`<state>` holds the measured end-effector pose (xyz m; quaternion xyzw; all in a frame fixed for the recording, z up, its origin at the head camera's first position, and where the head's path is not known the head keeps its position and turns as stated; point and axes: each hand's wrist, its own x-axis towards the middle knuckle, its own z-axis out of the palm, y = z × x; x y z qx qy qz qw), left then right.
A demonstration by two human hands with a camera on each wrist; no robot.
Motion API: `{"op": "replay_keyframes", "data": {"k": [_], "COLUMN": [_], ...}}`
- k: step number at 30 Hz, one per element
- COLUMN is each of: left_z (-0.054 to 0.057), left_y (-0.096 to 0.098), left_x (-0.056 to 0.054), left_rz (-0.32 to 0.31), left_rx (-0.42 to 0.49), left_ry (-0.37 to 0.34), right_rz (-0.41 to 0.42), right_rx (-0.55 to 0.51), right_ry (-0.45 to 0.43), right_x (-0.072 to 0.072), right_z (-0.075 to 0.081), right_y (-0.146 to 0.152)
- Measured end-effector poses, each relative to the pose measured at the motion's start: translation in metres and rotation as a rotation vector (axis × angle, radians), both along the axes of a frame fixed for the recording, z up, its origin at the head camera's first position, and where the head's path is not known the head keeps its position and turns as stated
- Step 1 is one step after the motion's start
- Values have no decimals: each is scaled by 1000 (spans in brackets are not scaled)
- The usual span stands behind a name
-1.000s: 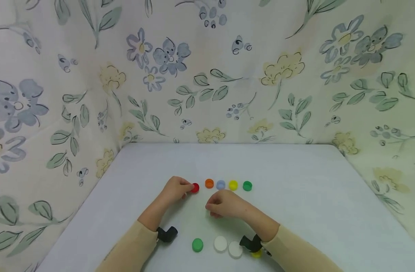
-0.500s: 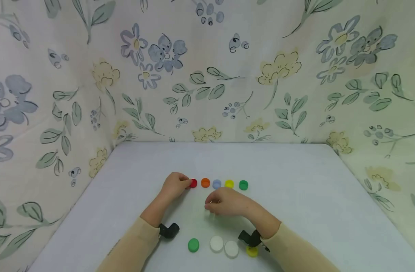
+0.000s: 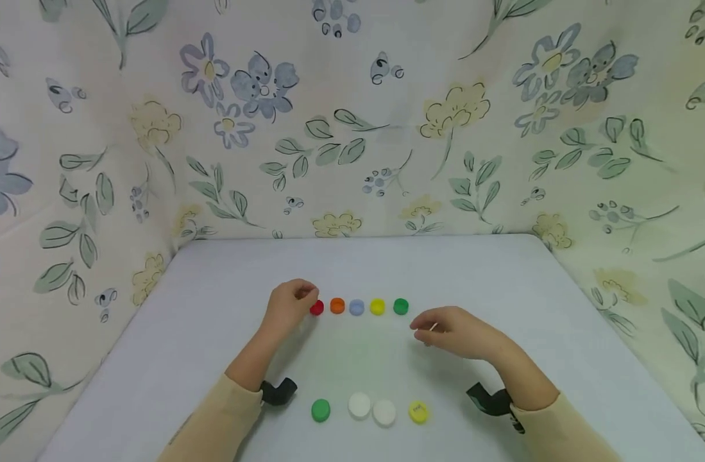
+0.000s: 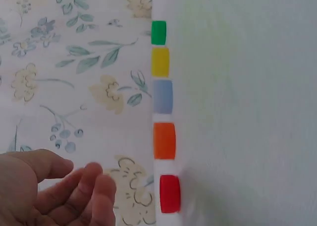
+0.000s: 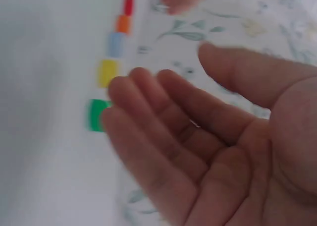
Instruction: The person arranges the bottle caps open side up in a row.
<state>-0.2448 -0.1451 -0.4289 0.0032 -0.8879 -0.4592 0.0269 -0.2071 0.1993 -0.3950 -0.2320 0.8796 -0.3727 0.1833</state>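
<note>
A row of bottle caps lies across the table: red (image 3: 317, 308), orange (image 3: 337, 305), light blue (image 3: 356, 307), yellow (image 3: 378, 307) and green (image 3: 401, 306). My left hand (image 3: 291, 304) hovers just over the red cap's left side, overlapping it in the head view. In the left wrist view its fingers (image 4: 103, 198) are loosely curled, with a gap between them and the red cap. Close to the green cap, on its near right side, is my right hand (image 3: 453, 330). Its palm is bare in the right wrist view, fingers (image 5: 148, 151) relaxed and thumb apart.
Nearer to me lie a second green cap (image 3: 321, 410), two white caps (image 3: 360, 406) and another yellow cap (image 3: 418, 412). The white table (image 3: 242, 260) meets a floral cloth (image 3: 340, 147) behind it and along its sides.
My left fingers have come off the red cap and lifted. My right hand has moved right from in front of the row's middle, uncovering the near yellow cap. The head view has shifted slightly.
</note>
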Motion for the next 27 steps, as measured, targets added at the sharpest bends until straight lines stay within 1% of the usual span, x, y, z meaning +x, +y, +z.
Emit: {"op": "replay_keyframes", "data": {"k": [2,5,7,8,10,11,13,16,18,20,22,25,27], "left_z": [5,12,16,18,20,20,21,20,17,12,5,-7,-12], "left_y": [8,23,34,41,56,64,79,97,104,109,112,117,121], "left_x": [5,16,25,30,40,45,56,69,76,79,81,83,86], "left_rz": [-83,-239,-329,-370,-441,-474,-536,-610,-641,-662,-688,-725,-743], "left_rx": [87,222,281,288,257,224,130,20,-11,-20,-23,-43,-68], "left_ry": [-26,-141,-211,-236,-255,-257,-245,-212,-215,-219,-215,-189,-175], "right_rz": [-17,-47,-63,-69,-70,-68,-39,25,61,85,91,72,53], "right_rx": [-55,-146,-193,-215,-248,-255,-248,-216,-188,-178,-171,-154,-126], "right_ry": [-61,-138,-164,-173,-180,-182,-179,-174,-173,-173,-161,-147,-126], "right_x": [6,15,21,23,28,30,33,37,40,43,46,51,56], "right_z": [-17,-39,-48,-51,-52,-52,-49,-43,-42,-41,-42,-46,-49], "right_y": [5,6,6,7,9,11,14,14,12,9,6,3,4]}}
